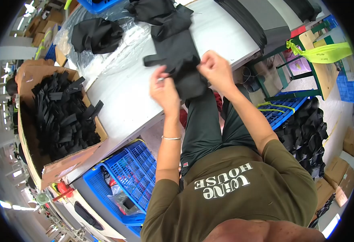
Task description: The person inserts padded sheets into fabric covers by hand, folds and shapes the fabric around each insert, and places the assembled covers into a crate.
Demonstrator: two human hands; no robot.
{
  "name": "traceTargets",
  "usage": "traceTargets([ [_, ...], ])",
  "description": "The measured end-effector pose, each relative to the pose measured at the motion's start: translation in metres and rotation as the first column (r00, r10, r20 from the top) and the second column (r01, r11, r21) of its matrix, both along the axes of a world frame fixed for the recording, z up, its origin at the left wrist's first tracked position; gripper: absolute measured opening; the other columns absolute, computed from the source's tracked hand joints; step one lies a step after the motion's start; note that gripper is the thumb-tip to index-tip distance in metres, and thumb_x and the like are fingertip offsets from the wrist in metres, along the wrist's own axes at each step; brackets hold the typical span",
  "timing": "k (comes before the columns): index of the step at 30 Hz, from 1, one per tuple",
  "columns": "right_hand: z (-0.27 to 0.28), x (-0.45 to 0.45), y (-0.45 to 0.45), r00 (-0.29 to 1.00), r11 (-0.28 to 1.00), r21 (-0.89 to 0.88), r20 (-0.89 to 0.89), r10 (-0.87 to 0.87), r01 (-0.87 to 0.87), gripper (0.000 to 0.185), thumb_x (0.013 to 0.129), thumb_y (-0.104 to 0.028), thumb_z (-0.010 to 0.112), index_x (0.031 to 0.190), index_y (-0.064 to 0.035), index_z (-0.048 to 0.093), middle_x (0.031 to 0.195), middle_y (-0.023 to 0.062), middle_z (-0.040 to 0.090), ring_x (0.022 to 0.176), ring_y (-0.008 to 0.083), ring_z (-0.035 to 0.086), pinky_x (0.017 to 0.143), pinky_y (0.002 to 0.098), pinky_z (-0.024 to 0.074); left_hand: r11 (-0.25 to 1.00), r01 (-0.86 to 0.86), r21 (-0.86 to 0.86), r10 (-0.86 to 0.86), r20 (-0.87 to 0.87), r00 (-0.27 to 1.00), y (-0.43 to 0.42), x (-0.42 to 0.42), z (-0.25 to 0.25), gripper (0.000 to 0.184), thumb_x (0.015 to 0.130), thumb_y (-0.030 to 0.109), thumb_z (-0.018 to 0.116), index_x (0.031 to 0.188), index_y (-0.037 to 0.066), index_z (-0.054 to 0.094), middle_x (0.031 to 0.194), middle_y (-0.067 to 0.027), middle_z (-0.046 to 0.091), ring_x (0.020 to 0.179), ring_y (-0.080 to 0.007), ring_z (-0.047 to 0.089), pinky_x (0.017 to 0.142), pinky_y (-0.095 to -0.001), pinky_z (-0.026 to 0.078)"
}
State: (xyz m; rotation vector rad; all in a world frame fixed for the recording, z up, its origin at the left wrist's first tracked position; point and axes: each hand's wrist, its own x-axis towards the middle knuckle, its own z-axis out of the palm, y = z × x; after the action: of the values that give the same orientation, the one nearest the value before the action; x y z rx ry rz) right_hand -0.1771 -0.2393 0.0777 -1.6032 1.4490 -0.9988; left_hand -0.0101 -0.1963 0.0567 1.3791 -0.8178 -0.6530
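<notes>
A black fabric piece (187, 78) hangs over the front edge of the white table (122, 103), between my two hands. My left hand (165, 89) is at its left side, fingers curled and slightly blurred; whether they grip the cloth is unclear. On the right side, my right hand (216, 68) pinches the upper edge of the fabric. A short black strip (154, 60) sticks out to the left above my left hand. More black cloth (160, 18) lies beyond, joined or overlapping. Another crumpled black piece (96, 35) rests on clear plastic.
An open cardboard box (74, 160) full of black strips stands at the left. Blue crates (134, 165) sit below the table. Stacked black sheets (245, 20) lie at the back right. A green-framed stool (314, 60) and a black fabric heap (306, 133) are at the right.
</notes>
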Motion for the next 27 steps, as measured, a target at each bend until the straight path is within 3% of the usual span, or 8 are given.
traceTargets([
  [1, 0.001, -0.003, -0.001, 0.939, 0.954, -0.265, -0.266, -0.216, 0.144, 0.014, 0.083, -0.009, 0.07, 0.09, -0.0092, 0.057, 0.058, -0.0017, 0.052, 0.05, 0.0141, 0.051, 0.052, 0.0294, 0.0409, 0.995, -0.067, -0.07, 0.062, -0.062, 0.996, 0.0, 0.012, -0.003, 0.042, 0.077, -0.014, 0.051, 0.114, 0.001, 0.065, 0.09, 0.0003, 0.057, 0.058, -0.0006, 0.044, 0.055, -0.0181, 0.038],
  [5, -0.015, -0.006, 0.003, 0.944, 0.884, -0.459, -0.243, -0.224, 0.091, 0.026, 0.084, -0.015, 0.069, 0.106, -0.0072, 0.057, 0.061, 0.0066, 0.06, 0.052, 0.03, 0.059, 0.051, 0.0401, 0.044, 0.993, -0.084, -0.078, 0.092, 0.1, 0.991, 0.006, 0.003, 0.009, 0.042, 0.08, -0.014, 0.054, 0.119, -0.001, 0.061, 0.097, -0.0019, 0.059, 0.057, -0.0008, 0.046, 0.054, -0.0175, 0.038],
  [8, -0.003, -0.007, 0.017, 0.95, 0.986, -0.141, -0.287, -0.122, 0.085, 0.035, 0.085, -0.017, 0.071, 0.115, -0.0067, 0.057, 0.075, 0.0119, 0.067, 0.065, 0.0331, 0.066, 0.058, 0.0406, 0.0492, 0.998, -0.03, -0.057, 0.039, 0.157, 0.987, 0.01, -0.008, 0.005, 0.039, 0.081, -0.012, 0.058, 0.119, -0.002, 0.061, 0.102, -0.0041, 0.06, 0.057, -0.0013, 0.046, 0.055, -0.0173, 0.039],
  [12, -0.006, -0.008, 0.03, 0.98, 0.943, -0.325, -0.2, 0.0, -0.066, 0.039, 0.086, -0.012, 0.066, 0.124, -0.009, 0.057, 0.11, 0.0191, 0.067, 0.096, 0.0361, 0.067, 0.078, 0.0406, 0.0537, 0.987, -0.087, -0.134, 0.137, 0.423, 0.896, 0.014, 0.001, -0.002, 0.026, 0.08, -0.009, 0.062, 0.103, 0.001, 0.069, 0.095, -0.004, 0.062, 0.062, -0.0054, 0.048, 0.058, -0.0207, 0.041],
  [15, -0.005, -0.035, 0.01, 0.975, 0.99, -0.141, -0.216, -0.051, 0.02, 0.041, 0.079, 0.0, 0.055, 0.119, -0.0093, 0.06, 0.102, 0.0172, 0.068, 0.085, 0.0382, 0.066, 0.073, 0.0396, 0.0521, 0.996, -0.027, -0.091, 0.058, 0.357, 0.932, 0.016, 0.02, 0.013, 0.023, 0.079, -0.008, 0.061, 0.095, 0.004, 0.073, 0.09, -0.0039, 0.062, 0.07, -0.0094, 0.052, 0.063, -0.0246, 0.044],
  [17, -0.015, -0.035, 0.003, 0.959, 0.948, -0.319, -0.271, -0.081, -0.01, 0.036, 0.08, -0.002, 0.056, 0.116, -0.0079, 0.062, 0.092, 0.0179, 0.067, 0.079, 0.0355, 0.066, 0.071, 0.0379, 0.0511, 0.996, 0.072, -0.044, -0.042, 0.479, 0.877, 0.014, 0.02, 0.012, 0.025, 0.078, -0.007, 0.062, 0.097, 0.005, 0.072, 0.092, -0.0059, 0.063, 0.075, -0.0137, 0.056, 0.068, -0.0273, 0.047],
  [20, -0.011, -0.048, -0.001, 0.972, 0.977, -0.198, -0.233, 0.027, -0.074, 0.036, 0.082, -0.003, 0.059, 0.118, -0.0055, 0.063, 0.093, 0.0197, 0.067, 0.081, 0.0255, 0.068, 0.074, 0.035, 0.0512, 0.977, 0.198, -0.073, -0.109, 0.63, 0.769, 0.011, 0.016, 0.014, 0.024, 0.074, 0.005, 0.071, 0.098, 0.007, 0.069, 0.095, -0.0106, 0.065, 0.1, -0.0296, 0.058, 0.088, -0.0392, 0.046],
  [27, -0.018, -0.047, -0.006, 0.96, 0.945, -0.224, -0.205, 0.193, -0.238, 0.024, 0.091, 0.001, 0.054, 0.115, 0.0007, 0.06, 0.091, 0.0148, 0.066, 0.085, 0.0155, 0.063, 0.079, 0.0293, 0.0486, 0.953, 0.234, -0.191, -0.013, 0.75, 0.661, 0.0, 0.037, 0.03, 0.018, 0.072, -0.004, 0.065, 0.086, 0.005, 0.061, 0.091, -0.0113, 0.056, 0.089, -0.0319, 0.057, 0.079, -0.0392, 0.047],
])
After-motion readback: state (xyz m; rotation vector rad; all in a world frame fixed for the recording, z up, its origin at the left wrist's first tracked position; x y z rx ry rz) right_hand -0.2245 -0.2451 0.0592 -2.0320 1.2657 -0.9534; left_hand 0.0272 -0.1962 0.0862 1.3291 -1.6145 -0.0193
